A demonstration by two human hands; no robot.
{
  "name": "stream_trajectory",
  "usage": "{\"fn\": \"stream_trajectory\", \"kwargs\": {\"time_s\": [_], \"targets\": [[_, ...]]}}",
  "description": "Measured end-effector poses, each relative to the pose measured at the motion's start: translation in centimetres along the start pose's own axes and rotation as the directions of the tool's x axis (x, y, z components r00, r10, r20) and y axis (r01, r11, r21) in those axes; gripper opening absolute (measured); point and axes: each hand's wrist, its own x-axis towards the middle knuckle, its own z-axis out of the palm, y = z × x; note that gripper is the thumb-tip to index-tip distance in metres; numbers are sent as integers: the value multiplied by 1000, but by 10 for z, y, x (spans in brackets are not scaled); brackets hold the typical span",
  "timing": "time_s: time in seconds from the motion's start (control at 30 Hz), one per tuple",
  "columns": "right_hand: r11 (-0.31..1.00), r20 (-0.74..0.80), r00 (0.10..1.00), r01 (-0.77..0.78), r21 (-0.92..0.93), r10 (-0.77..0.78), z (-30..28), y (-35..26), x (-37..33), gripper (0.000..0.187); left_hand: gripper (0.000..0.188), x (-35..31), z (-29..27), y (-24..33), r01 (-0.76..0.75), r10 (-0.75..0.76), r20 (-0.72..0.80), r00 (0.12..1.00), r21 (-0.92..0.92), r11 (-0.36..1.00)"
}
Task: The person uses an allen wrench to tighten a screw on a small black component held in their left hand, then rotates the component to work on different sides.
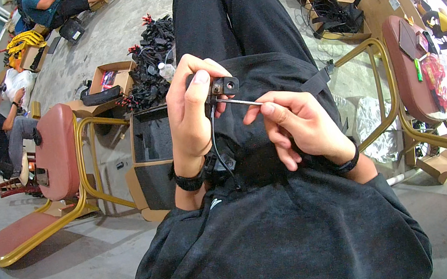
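Note:
Above my lap, my left hand (188, 113) is closed around a small black device (226, 86) that has a round hole in its end. From this device a black cable (214, 141) runs down past my left wrist. Between thumb and forefinger my right hand (307, 124) pinches a thin grey metal rod (241, 102). Its far end meets the device beside my left fingers; the exact contact is hidden. I cannot make out whether the rod is a hex key or a slim screwdriver. Both wrists wear black bands.
Left of my legs lie a heap of black cabled parts (153, 62) and an open cardboard box (111, 78). Brown chairs stand at left (55, 151) and right (405, 65). A box of black cables (336, 15) sits far right. Two people sit at the far left.

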Motion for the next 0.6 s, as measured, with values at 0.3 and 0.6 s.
{"fn": "stream_trajectory", "kwargs": {"time_s": [0.3,0.6], "targets": [[383,28,670,457,-803,-741,8,11,1,14,32,0,5,1,82,-86,-54,995,-69,994],[999,1,999,53,-6,-53,4,5,0,31,25,0,-1,-2,-13,15,9,1000,-180,984]]}}
